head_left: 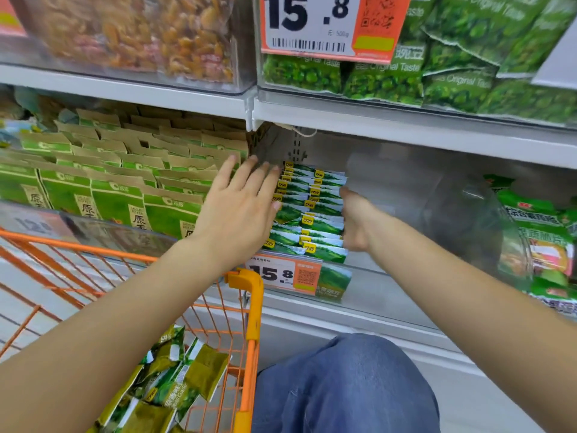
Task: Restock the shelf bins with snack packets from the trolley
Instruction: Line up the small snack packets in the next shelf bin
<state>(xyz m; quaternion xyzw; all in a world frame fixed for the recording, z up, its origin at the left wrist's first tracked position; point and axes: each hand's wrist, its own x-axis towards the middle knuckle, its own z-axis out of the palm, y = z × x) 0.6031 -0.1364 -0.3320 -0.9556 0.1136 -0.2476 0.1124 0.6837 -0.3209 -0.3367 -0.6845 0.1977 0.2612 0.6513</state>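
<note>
Two rows of small green snack packets (307, 210) with yellow tags, stacked front to back in a clear shelf bin (406, 195) at picture centre. Left hand (242, 204) at 9 o'clock of the stack, released, fingers straight and spread, fingertips against the packets' left edges and the bin's left wall. Right hand (354, 221) at 3 o'clock of the stack, pressed to its right edge; fingers turned away from the camera, so clenched or released cannot be told. Rest of the bin to the right bare, with blurred glare on the plastic.

Orange price tag reading 15.8 (282, 273) clipped to the bin front at 6 o'clock of the stack, overlapping the lowest packets. Orange wire trolley (246, 307) at 7 o'clock, its corner just below the left wrist, with more loose green packets (175, 370) heaped inside. Knee in blue denim (343, 385) at 6 o'clock, beside the trolley.

Green-and-brown cartons (125, 176) packed in the neighbouring bin at 9 o'clock. Large green bags (537, 235) at 3 o'clock. Above, at 12 to 1 o'clock, green pea bags (452, 67) behind a big 15.8 sign (315, 23); at 11 o'clock, a bin of golden dried fruit (150, 32).
</note>
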